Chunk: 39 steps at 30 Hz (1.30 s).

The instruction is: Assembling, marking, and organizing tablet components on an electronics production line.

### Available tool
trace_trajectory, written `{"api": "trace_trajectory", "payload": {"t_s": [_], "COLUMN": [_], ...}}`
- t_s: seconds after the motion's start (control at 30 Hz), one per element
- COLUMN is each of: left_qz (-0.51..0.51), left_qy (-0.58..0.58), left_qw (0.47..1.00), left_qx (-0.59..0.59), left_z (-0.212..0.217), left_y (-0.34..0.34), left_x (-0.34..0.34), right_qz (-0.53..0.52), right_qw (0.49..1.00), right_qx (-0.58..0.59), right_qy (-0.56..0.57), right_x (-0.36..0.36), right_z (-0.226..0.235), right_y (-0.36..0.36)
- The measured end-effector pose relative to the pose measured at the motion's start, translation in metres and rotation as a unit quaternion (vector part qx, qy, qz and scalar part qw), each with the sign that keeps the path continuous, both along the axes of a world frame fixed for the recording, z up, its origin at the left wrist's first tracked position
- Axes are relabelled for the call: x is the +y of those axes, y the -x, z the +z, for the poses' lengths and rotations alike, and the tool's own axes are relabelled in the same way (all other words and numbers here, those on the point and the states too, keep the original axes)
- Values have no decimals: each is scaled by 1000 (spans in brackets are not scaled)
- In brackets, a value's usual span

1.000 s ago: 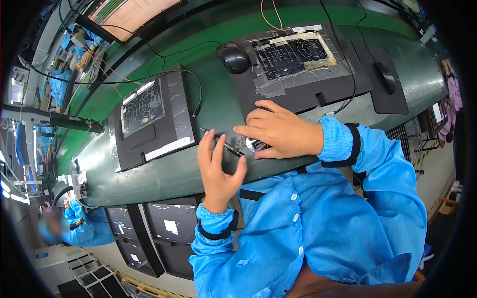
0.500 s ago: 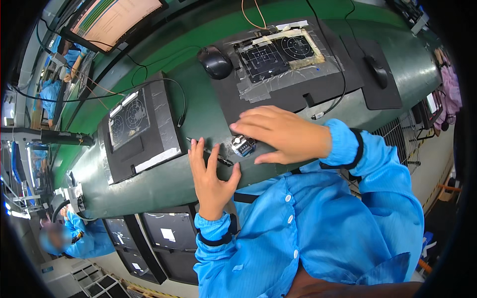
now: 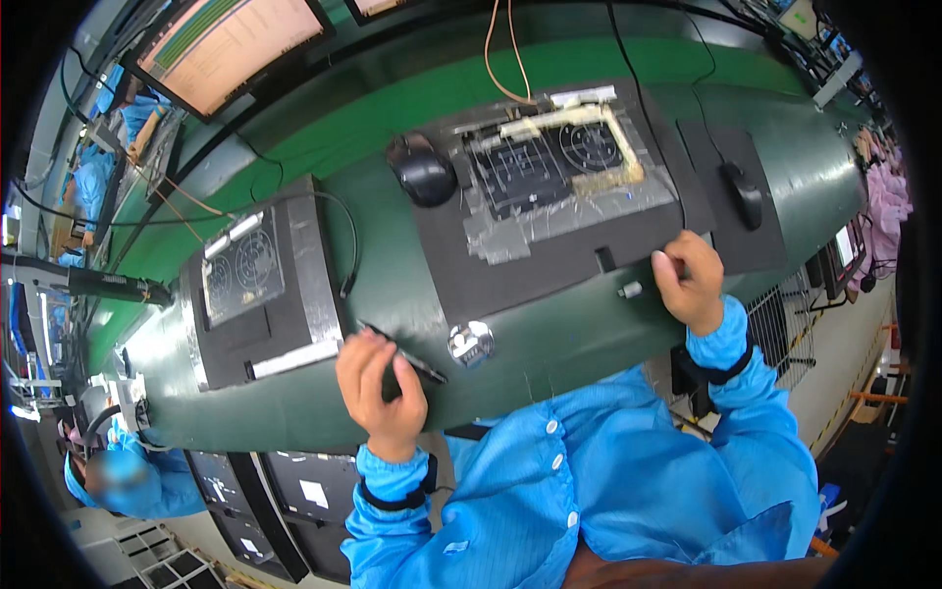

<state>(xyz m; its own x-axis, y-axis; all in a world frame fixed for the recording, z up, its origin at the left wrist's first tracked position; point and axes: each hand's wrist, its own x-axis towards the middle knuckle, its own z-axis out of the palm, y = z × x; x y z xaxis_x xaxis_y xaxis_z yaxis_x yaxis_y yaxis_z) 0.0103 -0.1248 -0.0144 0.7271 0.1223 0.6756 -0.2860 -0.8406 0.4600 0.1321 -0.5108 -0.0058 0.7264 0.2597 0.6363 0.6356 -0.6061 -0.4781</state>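
Note:
Near the table's front edge, my left hand [image 3: 381, 398] rests with its fingers loosely bent and the thumb held apart. Beneath its fingertips lies a black pen [image 3: 424, 367], slanting across the green tabletop; no grip on it shows. To the right of the pen sits a small round silver device [image 3: 471, 345] with a dark, window-like face, touched by neither hand. Farther right, my right hand [image 3: 695, 283] is closed, thumb against curled fingers, on a black cable [image 3: 675, 187]. The cable's light-coloured connector [image 3: 630, 290] shows just left of that hand.
A taped black board with printed targets [image 3: 530, 172] lies on a dark mat beyond the device, a similar board [image 3: 250, 265] at left. Two computer mice [image 3: 422, 172] flank the larger board. Another cable [image 3: 351, 255] hangs between the boards. A monitor [image 3: 226, 49] stands at the back left.
My right hand has left the silver device and moved right to the cable. My left hand's spread fingers have drawn in over the pen. The whole view has shifted, so the table sits lower.

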Motion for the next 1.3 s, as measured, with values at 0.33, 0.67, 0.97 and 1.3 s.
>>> {"api": "trace_trajectory", "payload": {"t_s": [0.33, 0.67, 0.97, 1.3], "left_qz": [31, 70, 96, 95], "left_qy": [55, 122, 181, 231], "left_qw": [998, 989, 978, 966], "left_qx": [-3, 45, 40, 59], "left_z": [-14, -12, -14, -11], "left_y": [13, 5, -1, 11], "left_x": [-5, -6, -6, -10], "right_qz": [-53, -81, -97, -98], "right_qw": [993, 988, 986, 983], "right_qx": [-17, 52, 49, 59], "right_qy": [-109, -122, -127, -142], "right_x": [-13, -10, -4, 3], "right_z": [-13, -5, -2, -1], "right_y": [-2, -13, -13, -2]}}
